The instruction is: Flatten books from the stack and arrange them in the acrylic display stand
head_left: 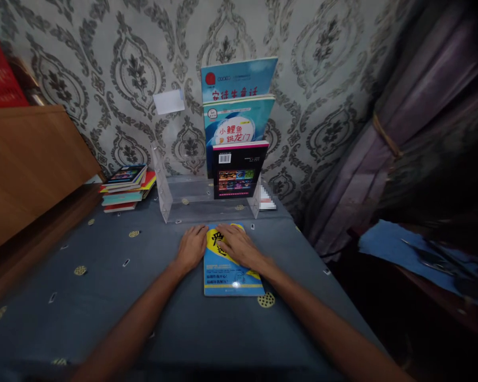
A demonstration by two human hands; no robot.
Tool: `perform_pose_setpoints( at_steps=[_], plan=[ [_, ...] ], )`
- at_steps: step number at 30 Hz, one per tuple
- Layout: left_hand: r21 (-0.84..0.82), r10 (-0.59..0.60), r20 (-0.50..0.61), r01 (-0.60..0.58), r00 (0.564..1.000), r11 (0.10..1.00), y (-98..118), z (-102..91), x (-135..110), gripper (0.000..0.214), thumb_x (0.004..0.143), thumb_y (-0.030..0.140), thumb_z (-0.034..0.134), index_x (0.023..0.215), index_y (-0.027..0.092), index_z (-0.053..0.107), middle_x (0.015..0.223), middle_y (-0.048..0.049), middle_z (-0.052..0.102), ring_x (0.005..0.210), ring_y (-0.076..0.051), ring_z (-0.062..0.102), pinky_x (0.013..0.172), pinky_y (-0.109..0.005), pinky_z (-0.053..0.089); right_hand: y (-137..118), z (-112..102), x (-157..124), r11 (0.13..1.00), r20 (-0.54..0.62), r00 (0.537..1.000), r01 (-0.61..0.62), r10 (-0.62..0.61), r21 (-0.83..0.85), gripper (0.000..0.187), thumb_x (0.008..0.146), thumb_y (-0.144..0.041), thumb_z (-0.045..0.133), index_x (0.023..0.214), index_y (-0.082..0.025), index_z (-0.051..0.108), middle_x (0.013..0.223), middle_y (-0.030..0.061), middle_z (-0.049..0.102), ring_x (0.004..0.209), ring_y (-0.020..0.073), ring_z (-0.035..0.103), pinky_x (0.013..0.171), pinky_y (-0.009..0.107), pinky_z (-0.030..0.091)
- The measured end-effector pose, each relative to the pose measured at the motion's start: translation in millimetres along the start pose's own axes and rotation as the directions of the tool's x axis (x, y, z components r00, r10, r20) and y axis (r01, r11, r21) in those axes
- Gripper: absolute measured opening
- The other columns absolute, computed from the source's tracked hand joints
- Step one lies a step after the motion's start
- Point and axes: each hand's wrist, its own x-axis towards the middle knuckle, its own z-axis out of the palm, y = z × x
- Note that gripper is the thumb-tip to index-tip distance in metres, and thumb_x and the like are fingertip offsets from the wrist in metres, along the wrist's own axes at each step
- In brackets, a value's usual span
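Note:
A blue and yellow book (234, 286) lies flat on the cloth-covered table, cover up, just in front of a clear plastic book rack (191, 209). My left hand (193, 247) rests at the book's left edge with its fingers stretched forward, touching or very near the cover. Across the upper right of the cover lies my right hand (241, 245), palm down, its fingers loosely spread. Neither hand lifts the book. Inside the rack's right side stand a black book (239, 183), a teal book (239, 114) and a taller blue book (239, 71), one behind another.
A stack of books (125, 191) sits at the back left beside a wooden cabinet (35, 154). A white paper (169, 102) is on the patterned wall behind the rack. A tied curtain (358, 175) hangs at right, near a blue cloth (398, 249) with dark tools.

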Motion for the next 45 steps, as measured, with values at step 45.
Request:
perform_pose_setpoints(
  at_steps=[45],
  plan=[
    [0.021,0.184,0.121,-0.188,0.975,0.982,23.2,-9.6,30.1,0.033,0.100,0.026,0.042,0.119,0.015,0.066,0.121,-0.0119,0.067,0.111,-0.028,0.058,0.100,-0.045,0.047,55.2,-11.6,-21.1,0.943,-0.165,0.969,-0.128,0.185,0.306,0.040,0.095,-0.014,0.043,0.130,-0.019,0.061,0.132,0.0092,0.067,0.123,0.0207,0.061,0.109,0.043,0.046]
  ],
)
